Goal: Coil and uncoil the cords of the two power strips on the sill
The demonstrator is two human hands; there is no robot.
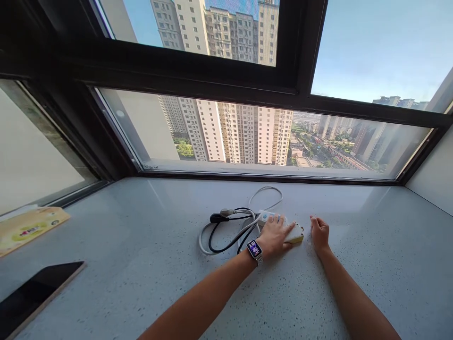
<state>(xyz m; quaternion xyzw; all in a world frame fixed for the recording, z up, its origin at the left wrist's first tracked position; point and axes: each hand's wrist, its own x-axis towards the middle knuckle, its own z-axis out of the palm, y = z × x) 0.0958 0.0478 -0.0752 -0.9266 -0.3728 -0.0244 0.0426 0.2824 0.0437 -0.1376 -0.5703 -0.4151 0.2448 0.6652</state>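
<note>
A white power strip (295, 232) with a yellowish side lies on the speckled windowsill. My left hand (275, 233), wearing a smartwatch (255, 249) at the wrist, is laid over the strip, its fingers spread across the top and holding it against the sill. Much of the strip is hidden under that hand. Just right of the strip's end, my right hand (319, 234) is closed with the fingers curled in; whatever may be inside it is hidden. Looped white and black cables (226, 248) lie to the left of the strip, with a black plug (218, 217) and a pale connector (227, 212) at their ends.
A dark-screened tablet or phone (38, 295) lies at the lower left. Beyond it rests a yellow packet or card (33, 228). A dark window frame (212, 175) bounds the sill at the back, and a white wall (433, 160) rises at the right.
</note>
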